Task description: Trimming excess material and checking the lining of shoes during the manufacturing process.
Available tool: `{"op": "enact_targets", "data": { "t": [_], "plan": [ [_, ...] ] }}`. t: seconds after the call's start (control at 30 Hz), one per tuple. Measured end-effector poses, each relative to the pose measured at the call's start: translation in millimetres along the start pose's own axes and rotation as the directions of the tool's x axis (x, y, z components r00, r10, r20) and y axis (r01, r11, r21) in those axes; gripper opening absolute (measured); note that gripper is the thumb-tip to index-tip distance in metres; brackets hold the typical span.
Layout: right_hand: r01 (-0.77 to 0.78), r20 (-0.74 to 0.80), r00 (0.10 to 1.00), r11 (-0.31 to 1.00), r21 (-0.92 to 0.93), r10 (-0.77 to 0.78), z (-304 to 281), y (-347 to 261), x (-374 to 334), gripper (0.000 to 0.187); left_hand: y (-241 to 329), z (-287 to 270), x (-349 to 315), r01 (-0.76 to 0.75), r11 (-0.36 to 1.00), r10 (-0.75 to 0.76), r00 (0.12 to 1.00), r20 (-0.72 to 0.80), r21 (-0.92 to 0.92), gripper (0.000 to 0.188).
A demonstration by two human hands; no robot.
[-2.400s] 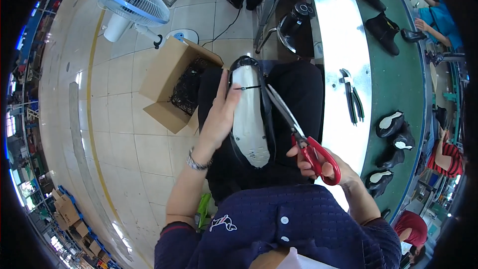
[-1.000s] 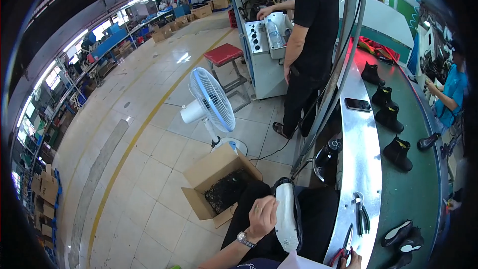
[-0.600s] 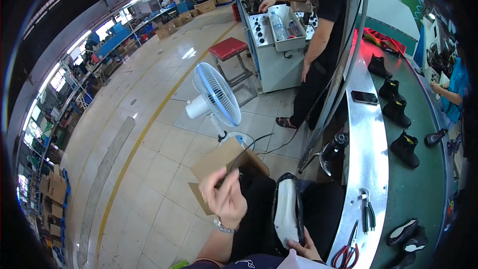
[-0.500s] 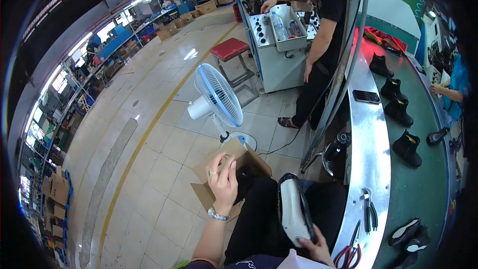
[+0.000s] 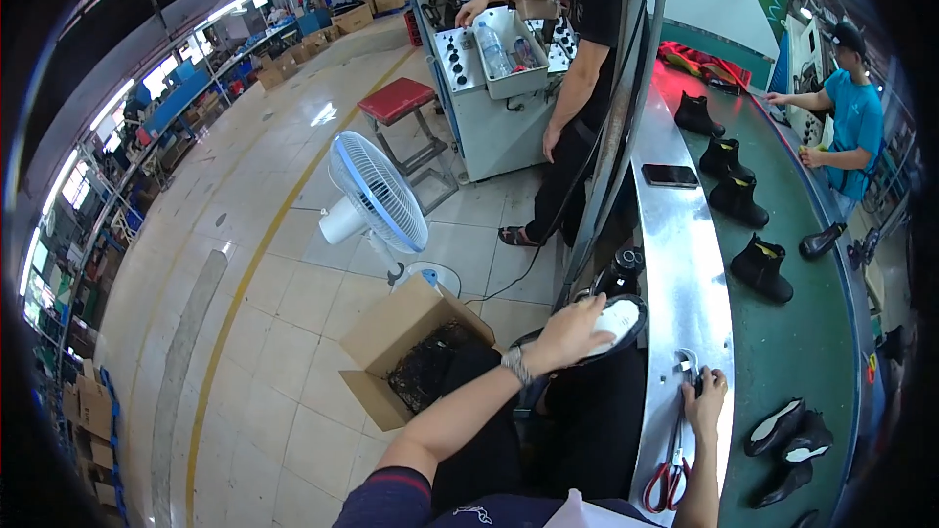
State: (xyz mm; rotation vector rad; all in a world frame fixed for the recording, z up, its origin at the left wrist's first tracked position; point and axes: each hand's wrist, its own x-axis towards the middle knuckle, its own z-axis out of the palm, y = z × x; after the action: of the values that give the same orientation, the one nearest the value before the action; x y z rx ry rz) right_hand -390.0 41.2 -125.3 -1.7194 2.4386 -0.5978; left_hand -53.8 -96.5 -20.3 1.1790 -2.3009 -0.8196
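Observation:
A black shoe (image 5: 620,325) with its white underside up rests over my lap, turned sideways. My left hand (image 5: 569,334) grips it, fingers laid across the sole; part of the shoe is hidden behind the hand. On the metal ledge to the right, my right hand (image 5: 706,399) is closed around the handles of a pair of pliers (image 5: 689,364), whose head shows beyond the fingers. Scissors with red handles (image 5: 667,482) lie just beside that hand, toward me.
An open cardboard box (image 5: 391,328) with black scraps stands by my knees, a fan (image 5: 377,196) behind it. Black boots (image 5: 761,269) sit on the green conveyor (image 5: 782,352). A phone (image 5: 670,175) lies on the ledge (image 5: 675,264). Two co-workers (image 5: 587,68) stand farther off.
My left hand has come from above the box onto the shoe. My right hand has let go of the shoe and moved right to the pliers. The shoe has turned sideways; the view has shifted.

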Motion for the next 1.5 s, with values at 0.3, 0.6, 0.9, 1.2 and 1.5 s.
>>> {"op": "enact_targets", "data": {
  "t": [0.3,0.6,0.9,1.2,1.5],
  "plan": [
    [-0.092,-0.065,0.992,0.982,0.164,0.104,7,11,-3,0.038,-19,4,17,-0.118,0.987,0.131,0.985,-0.114,0.113,0.027],
    [-0.441,0.686,0.726,0.737,0.512,-0.043,-116,-113,47,0.079,-41,2,45,-0.006,0.971,0.045,0.986,-0.161,0.239,0.026],
    [0.154,0.872,0.316,0.928,0.341,-0.373,-106,-200,101,0.069,30,-1,-32,0.022,0.992,-0.021,1.000,-0.008,0.122,0.084],
    [0.393,0.578,0.704,0.904,0.167,-0.412,-98,-197,18,0.060,38,27,-60,0.000,0.975,0.052,0.973,-0.223,0.224,0.078],
    [0.481,0.564,0.752,0.869,-0.115,-0.341,-111,-206,15,0.056,21,33,-64,-0.123,0.911,0.233,0.942,-0.243,0.395,0.072]
  ]
}}
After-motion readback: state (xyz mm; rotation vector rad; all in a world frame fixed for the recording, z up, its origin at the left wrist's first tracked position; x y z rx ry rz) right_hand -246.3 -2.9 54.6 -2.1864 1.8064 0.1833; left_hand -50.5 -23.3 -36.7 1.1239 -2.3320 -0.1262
